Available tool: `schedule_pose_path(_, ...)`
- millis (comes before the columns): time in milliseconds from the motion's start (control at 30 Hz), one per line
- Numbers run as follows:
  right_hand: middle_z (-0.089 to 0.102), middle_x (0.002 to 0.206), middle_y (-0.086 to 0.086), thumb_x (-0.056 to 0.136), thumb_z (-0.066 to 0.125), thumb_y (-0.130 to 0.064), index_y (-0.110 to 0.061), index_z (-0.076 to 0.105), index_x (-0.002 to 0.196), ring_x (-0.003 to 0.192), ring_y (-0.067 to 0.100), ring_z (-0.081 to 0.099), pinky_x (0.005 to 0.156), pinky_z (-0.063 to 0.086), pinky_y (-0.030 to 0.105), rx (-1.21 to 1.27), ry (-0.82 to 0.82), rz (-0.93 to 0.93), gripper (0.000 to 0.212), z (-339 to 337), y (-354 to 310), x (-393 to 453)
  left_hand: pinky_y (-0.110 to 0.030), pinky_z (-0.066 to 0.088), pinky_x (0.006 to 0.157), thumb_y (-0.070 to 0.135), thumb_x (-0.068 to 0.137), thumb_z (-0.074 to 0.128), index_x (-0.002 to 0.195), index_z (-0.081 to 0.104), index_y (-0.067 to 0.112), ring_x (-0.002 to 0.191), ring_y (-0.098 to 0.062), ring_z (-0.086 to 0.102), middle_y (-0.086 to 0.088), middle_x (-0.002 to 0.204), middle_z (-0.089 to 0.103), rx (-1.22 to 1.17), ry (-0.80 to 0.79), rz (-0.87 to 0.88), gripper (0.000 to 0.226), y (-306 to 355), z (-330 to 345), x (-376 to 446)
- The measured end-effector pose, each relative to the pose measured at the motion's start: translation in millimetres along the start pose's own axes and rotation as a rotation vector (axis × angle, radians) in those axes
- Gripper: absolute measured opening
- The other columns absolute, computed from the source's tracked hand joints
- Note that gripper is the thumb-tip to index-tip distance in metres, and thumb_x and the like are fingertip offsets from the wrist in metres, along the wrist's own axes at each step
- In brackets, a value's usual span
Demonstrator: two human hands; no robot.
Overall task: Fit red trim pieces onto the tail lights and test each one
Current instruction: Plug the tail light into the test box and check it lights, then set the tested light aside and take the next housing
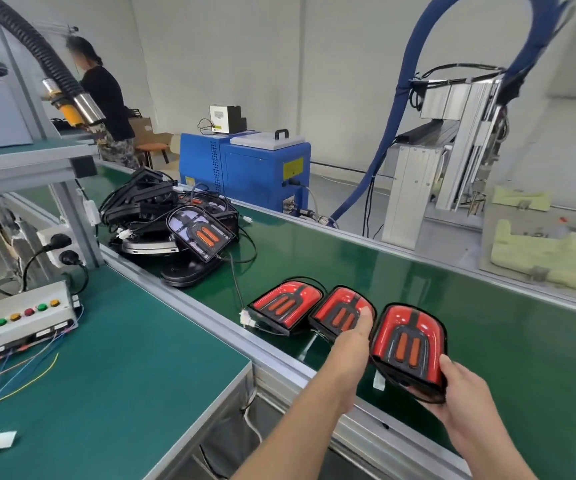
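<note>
— Three red-trimmed tail lights are sitting in a row on the green conveyor belt [418, 289], correct?

— Yes. The right hand [466, 407] is gripping the nearest tail light [408, 348] by its lower edge, fingers curled under it. The left hand [352, 344] is pressing fingertips on the middle tail light [340, 311]; the far tail light [285, 306] is lying just beside it.

— And further along the belt?

— An untrimmed tail light [200, 235] is leaning on a black pile of parts [148, 206].
</note>
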State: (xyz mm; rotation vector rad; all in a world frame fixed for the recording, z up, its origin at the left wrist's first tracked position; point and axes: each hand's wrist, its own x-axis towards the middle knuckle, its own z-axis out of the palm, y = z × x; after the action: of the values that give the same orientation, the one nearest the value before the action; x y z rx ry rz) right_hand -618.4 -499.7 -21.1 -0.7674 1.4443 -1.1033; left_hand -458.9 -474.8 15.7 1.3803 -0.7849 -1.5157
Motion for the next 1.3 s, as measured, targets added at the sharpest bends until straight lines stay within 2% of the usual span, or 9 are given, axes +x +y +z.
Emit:
schedule_pose_path(167,0.073,0.094,0.019,0.109,0.046,-0.022,-0.004,0.067,0.098,0.083,0.033,0.072,0.066,0.058,0.038,-0.042,0.094,0.032,0.029,9,9,19,-0.046,0.028,0.122,0.076,0.095,0.028,0.121,0.065,0.031,0.132,-0.016,0.05,0.004,0.129,0.066,0.006,0.02,-0.022,0.064,-8,-1,2)
schedule_pose_path(333,0.071,0.087,0.017,0.108,0.045,-0.025,-0.006,0.067,0.093,0.072,0.034,0.071,0.071,0.059,0.044,-0.222,0.19,-0.015,0.032,11,21,17,-0.041,0.039,0.107,0.077,0.094,0.025,0.106,0.053,0.036,0.098,-0.006,0.051,0.016,0.108,0.055,0.171,0.118,-0.01,0.051,-15,-6,1)
schedule_pose_path(500,0.068,0.109,0.022,0.105,0.036,-0.03,-0.003,0.066,0.114,0.093,0.037,0.06,0.085,0.046,0.045,-0.567,0.26,-0.195,0.041,15,26,6,-0.038,0.033,0.115,0.072,0.098,0.021,0.148,0.045,0.032,0.137,-0.013,0.046,0.013,0.146,0.052,0.224,0.124,0.058,0.068,-27,-17,-12)
schedule_pose_path(567,0.064,0.127,0.025,0.106,0.035,-0.029,-0.003,0.061,0.133,0.114,0.041,0.057,0.102,0.043,0.048,-0.756,0.254,-0.249,0.046,10,28,4,-0.032,0.041,0.105,0.068,0.1,0.02,0.124,0.057,0.044,0.116,-0.002,0.053,0.025,0.12,0.055,0.262,0.131,0.106,0.05,-37,-24,-13)
schedule_pose_path(667,0.064,0.116,0.029,0.106,0.034,-0.026,-0.002,0.066,0.123,0.108,0.042,0.055,0.101,0.043,0.05,-0.883,0.242,-0.317,0.043,4,29,4,-0.018,0.034,0.071,0.07,0.1,0.018,0.081,0.037,0.045,0.075,0.004,0.039,0.019,0.082,0.039,0.287,0.181,0.132,0.036,-46,-33,-25)
schedule_pose_path(867,0.059,0.131,0.033,0.108,0.033,-0.034,0.002,0.059,0.135,0.123,0.046,0.051,0.11,0.036,0.049,-0.944,0.293,-0.343,0.052,2,17,-7,-0.038,0.038,0.116,0.074,0.096,0.017,0.115,0.062,0.044,0.126,-0.003,0.052,0.019,0.131,0.059,0.196,0.266,0.165,0.057,-66,-69,-44)
schedule_pose_path(1000,0.061,0.127,0.034,0.096,0.037,-0.043,0.005,0.067,0.126,0.124,0.044,0.05,0.11,0.03,0.051,-0.727,0.385,-0.702,0.064,22,3,-38,-0.036,0.044,0.111,0.077,0.084,0.023,0.108,0.072,0.038,0.115,0.004,0.06,0.023,0.117,0.069,0.098,0.411,0.249,0.068,-59,-100,-72)
schedule_pose_path(1100,0.067,0.117,0.022,0.093,0.038,-0.042,0.0,0.073,0.115,0.115,0.034,0.05,0.105,0.037,0.055,-0.504,0.267,-0.968,0.059,60,2,-80,-0.031,0.052,0.099,0.062,0.097,0.032,0.098,0.079,0.03,0.102,0.001,0.068,0.016,0.103,0.076,-0.003,0.555,0.314,0.057,-50,-132,-97)
schedule_pose_path(1300,0.069,0.1,-0.014,0.094,0.051,-0.041,-0.028,0.072,0.102,0.093,0.001,0.062,0.076,0.047,0.013,-0.265,-0.526,-1.09,0.026,177,50,-176,-0.029,0.056,0.08,0.03,0.103,0.053,0.085,0.078,0.02,0.092,-0.009,0.071,0.007,0.089,0.077,-0.006,0.873,0.4,0.033,-28,-222,-163)
